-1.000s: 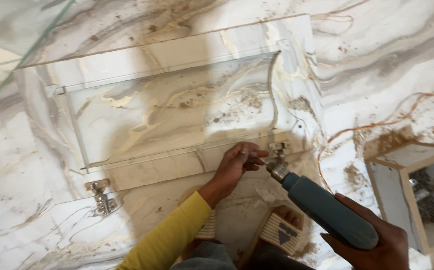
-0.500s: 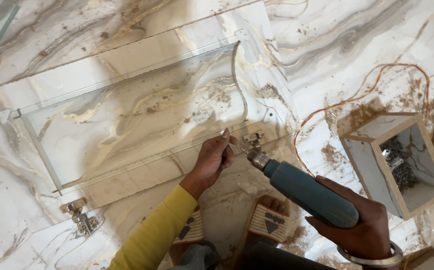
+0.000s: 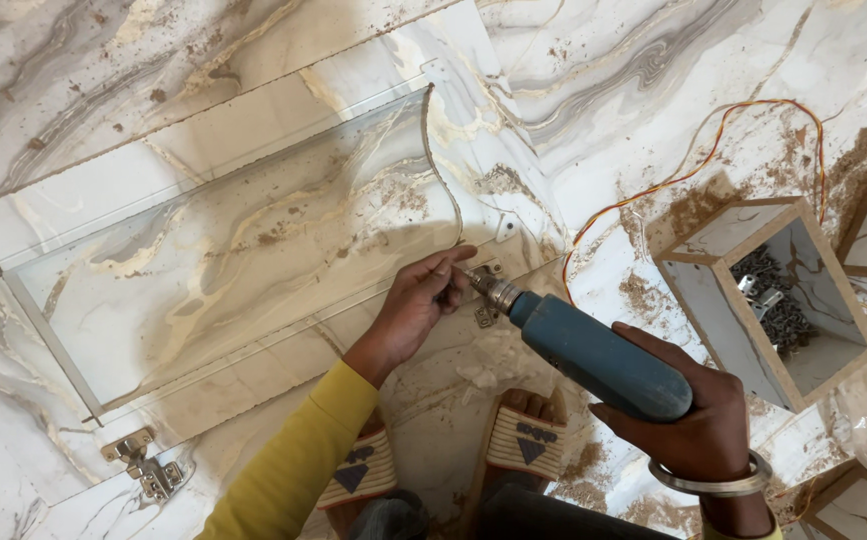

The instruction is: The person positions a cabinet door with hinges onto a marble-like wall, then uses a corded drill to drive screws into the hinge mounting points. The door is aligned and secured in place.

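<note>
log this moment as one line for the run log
left hand: fingertips at drill tip | right hand: gripping blue power drill | tip at small metal hinge | beside clear glass panel on marble floor

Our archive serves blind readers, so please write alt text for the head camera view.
Seen from above, a right hand aims a blue drill at a metal hinge on a glass panel's corner, while the left hand pinches the bit. The panel lies on a dusty marbled floor beside an open box of hardware.
</note>
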